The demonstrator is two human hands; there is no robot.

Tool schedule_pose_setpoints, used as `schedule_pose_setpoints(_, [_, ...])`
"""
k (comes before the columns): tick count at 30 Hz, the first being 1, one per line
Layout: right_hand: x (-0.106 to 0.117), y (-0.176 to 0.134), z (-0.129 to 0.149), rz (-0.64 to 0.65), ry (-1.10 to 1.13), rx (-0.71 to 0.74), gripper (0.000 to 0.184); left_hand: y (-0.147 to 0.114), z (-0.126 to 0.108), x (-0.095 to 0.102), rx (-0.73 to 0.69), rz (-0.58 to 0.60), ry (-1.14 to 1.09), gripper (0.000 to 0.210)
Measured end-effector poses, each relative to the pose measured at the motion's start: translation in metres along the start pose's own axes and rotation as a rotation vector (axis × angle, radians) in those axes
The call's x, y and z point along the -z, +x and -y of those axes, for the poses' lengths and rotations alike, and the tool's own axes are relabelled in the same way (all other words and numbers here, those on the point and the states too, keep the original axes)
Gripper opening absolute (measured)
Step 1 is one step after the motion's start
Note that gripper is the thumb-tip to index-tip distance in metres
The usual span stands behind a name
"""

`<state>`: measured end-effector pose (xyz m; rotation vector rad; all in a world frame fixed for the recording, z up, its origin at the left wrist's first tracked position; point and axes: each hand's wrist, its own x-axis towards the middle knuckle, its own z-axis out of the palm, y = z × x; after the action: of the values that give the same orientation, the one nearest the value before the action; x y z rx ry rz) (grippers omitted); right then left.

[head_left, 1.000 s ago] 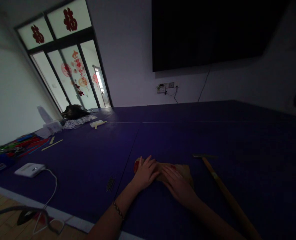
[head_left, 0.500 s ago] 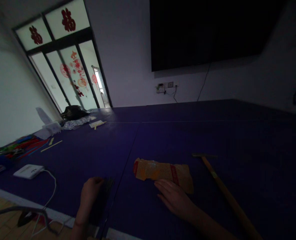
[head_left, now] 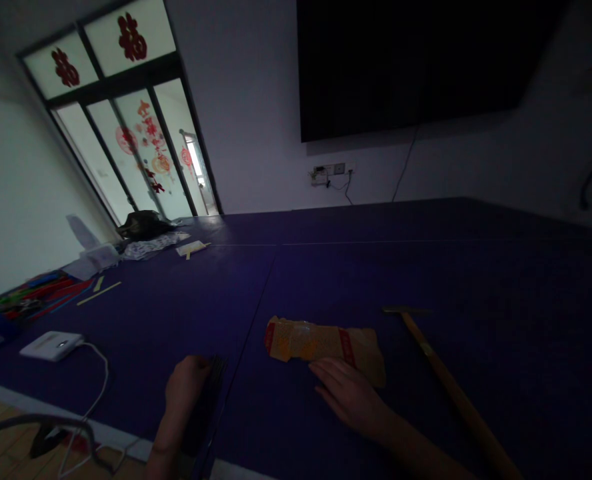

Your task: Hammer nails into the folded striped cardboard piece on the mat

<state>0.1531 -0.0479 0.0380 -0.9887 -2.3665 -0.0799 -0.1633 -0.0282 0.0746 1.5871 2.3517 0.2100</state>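
Note:
My left hand [head_left: 186, 383] is on the purple tabletop with its fingers curled together. Its fingertips meet the near side of a small bunch of thin dark rods [head_left: 218, 368], too dim to name closely. Whether any rod is between the fingers is hidden. My right hand [head_left: 349, 395] lies flat, fingers stretched out, against the lower edge of a torn brown paper packet [head_left: 321, 341] with red bands and clear tape. Right of that hand rests a hammer [head_left: 443, 370], its wooden handle pointing toward me and its narrow metal head away.
A white box-shaped device [head_left: 52, 346] with a white cable sits at the left near edge. Coloured strips and tools [head_left: 46, 293] are heaped at far left. Beyond them are a clear plastic box [head_left: 96, 259] and a black bag [head_left: 146, 225]. A seam crosses the purple table [head_left: 326, 273].
My left hand has shifted slightly right, closer onto the dark rods. My right hand, the packet and the hammer stay put; the view has turned very slightly.

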Motion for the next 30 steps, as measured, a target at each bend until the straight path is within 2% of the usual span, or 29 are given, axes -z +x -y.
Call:
schedule_pose_setpoints(3, [0.000, 0.000, 0.000, -0.023, 0.005, 0.002, 0.030, 0.000, -0.002, 0.002, 0.031, -0.018, 0.073, 0.023])
schedule_pose_setpoints(9, [0.002, 0.001, 0.002, 0.015, -0.007, 0.009, 0.029, 0.004, -0.004, 0.004, 0.060, 0.006, 0.137, 0.022])
schedule_pose_setpoints(12, [-0.001, 0.000, 0.002, -0.007, -0.003, -0.006, 0.029, 0.007, -0.004, 0.005, 0.044, -0.044, 0.029, 0.021])
schedule_pose_setpoints(16, [-0.006, -0.001, -0.009, -0.107, -0.067, -0.100, 0.030, 0.007, -0.016, 0.004, -0.096, -0.122, -0.252, 0.014])
schedule_pose_setpoints(19, [-0.005, -0.001, -0.028, -0.140, -0.146, -0.237, 0.031, 0.004, -0.042, -0.001, -0.260, -0.152, -0.563, 0.009])
schedule_pose_setpoints(22, [-0.001, 0.000, -0.049, -0.128, -0.204, -0.415, 0.035, -0.001, -0.080, -0.010, -0.450, -0.035, -0.861, 0.005])
schedule_pose_setpoints(24, [0.001, -0.001, -0.060, -0.083, -0.232, -0.515, 0.045, -0.003, -0.109, -0.019, -0.550, 0.049, -0.997, 0.003])
schedule_pose_setpoints(27, [0.000, -0.003, -0.069, 0.018, -0.218, -0.617, 0.061, 0.000, -0.153, -0.034, -0.681, 0.140, -1.080, 0.001])
schedule_pose_setpoints(30, [-0.002, -0.005, -0.074, 0.069, -0.153, -0.662, 0.069, 0.004, -0.192, -0.050, -0.780, 0.198, -1.072, 0.002])
